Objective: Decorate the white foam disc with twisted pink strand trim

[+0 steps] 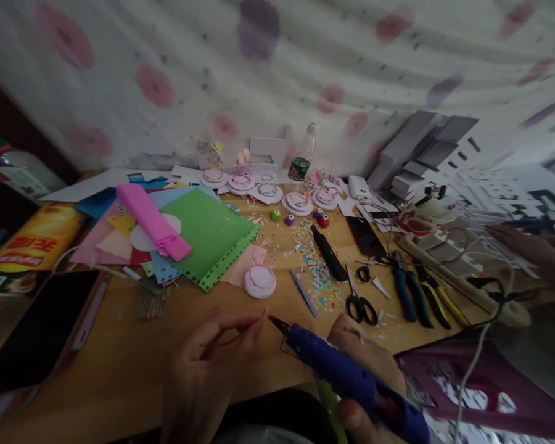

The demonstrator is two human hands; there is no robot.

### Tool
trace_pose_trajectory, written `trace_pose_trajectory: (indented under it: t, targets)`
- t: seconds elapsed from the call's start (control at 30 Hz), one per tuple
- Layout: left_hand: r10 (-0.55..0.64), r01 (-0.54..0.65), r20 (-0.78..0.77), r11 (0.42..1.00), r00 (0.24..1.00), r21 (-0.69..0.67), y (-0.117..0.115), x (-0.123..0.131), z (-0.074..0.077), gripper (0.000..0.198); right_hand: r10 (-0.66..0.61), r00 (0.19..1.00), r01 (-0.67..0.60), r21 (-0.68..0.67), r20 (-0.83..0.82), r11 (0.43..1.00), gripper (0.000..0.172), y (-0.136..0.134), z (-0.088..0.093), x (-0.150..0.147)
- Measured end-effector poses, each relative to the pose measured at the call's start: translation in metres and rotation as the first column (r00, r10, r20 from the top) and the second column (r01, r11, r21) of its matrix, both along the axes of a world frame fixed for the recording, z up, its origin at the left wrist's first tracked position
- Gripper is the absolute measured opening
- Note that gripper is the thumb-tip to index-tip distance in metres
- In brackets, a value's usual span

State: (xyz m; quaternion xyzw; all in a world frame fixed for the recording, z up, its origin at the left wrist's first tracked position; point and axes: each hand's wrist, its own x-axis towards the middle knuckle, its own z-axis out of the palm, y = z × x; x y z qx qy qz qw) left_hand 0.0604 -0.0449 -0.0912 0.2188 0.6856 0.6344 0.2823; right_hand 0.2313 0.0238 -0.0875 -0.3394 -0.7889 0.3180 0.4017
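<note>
One tiny pink piece [265, 312] pinched in left grip [213, 354]; blue glue gun [335, 362] clasped in right grip [372, 353].

Glue gun [340, 364], one; pliers [403, 293], two pairs; small eyed figures [275, 215], four; clear bottle [300, 168], one; pink bundle [153, 221], one; power strip [478, 295], one.

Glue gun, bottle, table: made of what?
Glue gun: likely plastic, smooth, moulded blue body; its dark, tapered tip may be metal. Bottle: probably clear plastic, glossy, see-through above the green label. Table: wood or wood-look laminate, brown with faint sheen.
</note>
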Motion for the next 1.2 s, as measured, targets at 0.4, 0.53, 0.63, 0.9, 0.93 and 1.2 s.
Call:
trace_pose_trajectory:
  t: [0.4, 0.53, 0.63, 0.9, 0.93, 1.2]
  targets:
    - [-0.030, 0.029, -0.035, 1.000, 0.999, -0.011, -0.002, -0.001, 0.007, 0.013, 0.001, 1.000, 0.000, -0.045, 0.016, 0.999, 0.067, -0.006, 0.007, -0.001]
    - [-0.057, 0.056, -0.091, 0.998, 0.994, -0.011, -0.002, -0.004, 0.005, 0.012, -0.007, 0.999, 0.009, -0.050, 0.031, 0.999, 0.065, -0.007, 0.008, 0.001]
    - [-0.120, 0.117, -0.124, 0.993, 0.985, -0.032, -0.003, -0.008, 0.002, 0.011, 0.005, 0.999, -0.003, -0.059, 0.033, 0.998, 0.062, -0.006, 0.009, 0.002]
    - [-0.124, 0.122, -0.064, 0.992, 0.990, -0.029, -0.004, -0.007, -0.004, 0.013, 0.050, 0.998, -0.049, -0.026, 0.049, 0.998, 0.063, -0.002, 0.008, 0.002]
    - [-0.125, 0.123, -0.069, 0.992, 0.990, -0.029, -0.004, -0.007, -0.004, 0.013, 0.050, 0.998, -0.048, -0.035, 0.046, 0.998, 0.063, -0.001, 0.008, 0.002]
    - [-0.131, 0.130, -0.014, 0.991, 0.991, -0.042, -0.001, -0.008, -0.007, 0.015, -0.043, 0.999, 0.041, -0.117, -0.018, 0.992, 0.053, -0.007, -0.003, 0.008]
